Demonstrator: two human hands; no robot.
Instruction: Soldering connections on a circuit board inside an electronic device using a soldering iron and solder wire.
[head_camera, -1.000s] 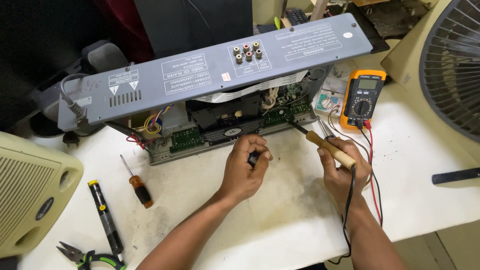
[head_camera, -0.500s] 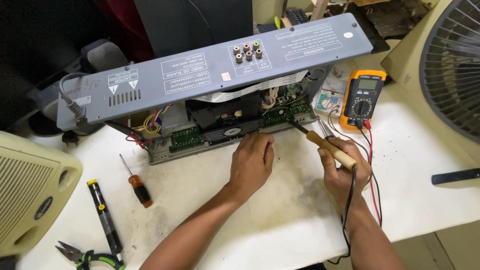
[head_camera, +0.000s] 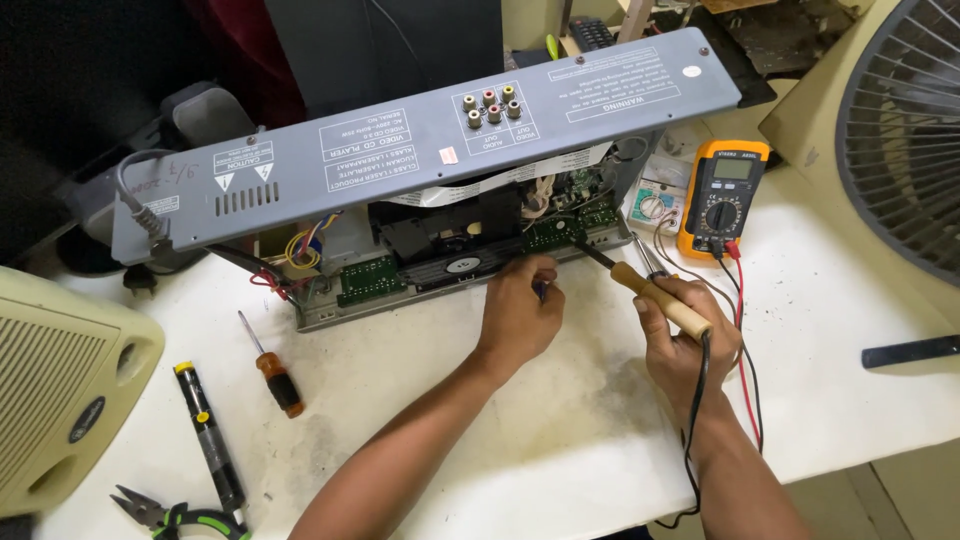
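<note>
Right hand (head_camera: 690, 345) grips the iron (head_camera: 650, 292), tip aimed up-left at the board (head_camera: 560, 232); left hand (head_camera: 520, 310) fingers pinch something small nearby.

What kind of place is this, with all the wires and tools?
Probably an electronics repair bench. An opened disc player shows its circuit boards, the right hand holds a soldering iron to it, and an orange multimeter and a screwdriver lie on the white table.
</note>
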